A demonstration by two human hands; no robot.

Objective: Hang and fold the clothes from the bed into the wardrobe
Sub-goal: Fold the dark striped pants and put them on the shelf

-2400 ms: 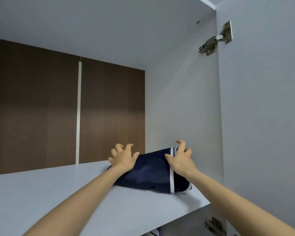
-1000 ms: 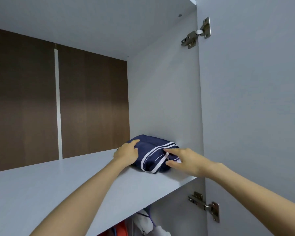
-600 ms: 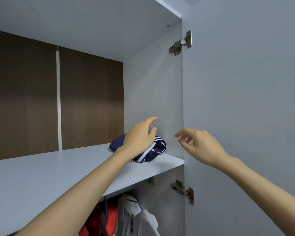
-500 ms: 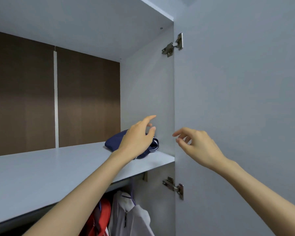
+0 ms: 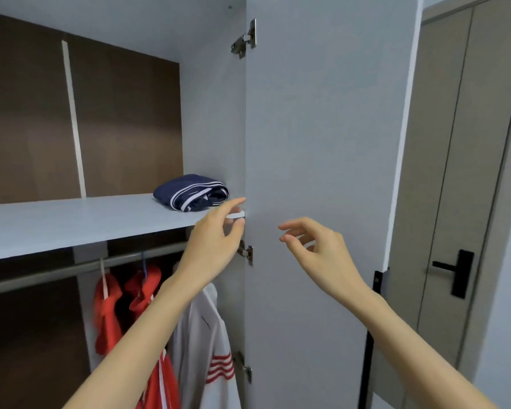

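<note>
A folded navy garment with white stripes (image 5: pixel 191 191) lies at the right end of the wardrobe's upper shelf (image 5: pixel 71 222), against the side wall. My left hand (image 5: pixel 216 240) hovers in front of the shelf's right corner, below the garment, fingers relaxed and holding nothing. My right hand (image 5: pixel 313 246) is raised before the open wardrobe door (image 5: pixel 322 143), fingers loosely curled, empty. Neither hand touches the garment.
Under the shelf a rail (image 5: pixel 71 267) carries red garments (image 5: pixel 112 305) and a white jacket with red stripes (image 5: pixel 207 349) on hangers. Hinges (image 5: pixel 245 39) join the door to the side wall. A room door with a black handle (image 5: pixel 457 273) stands at right.
Both hands let go of the navy garment and pulled back from the shelf. The view dropped and swung right, revealing the hanging clothes and the room door.
</note>
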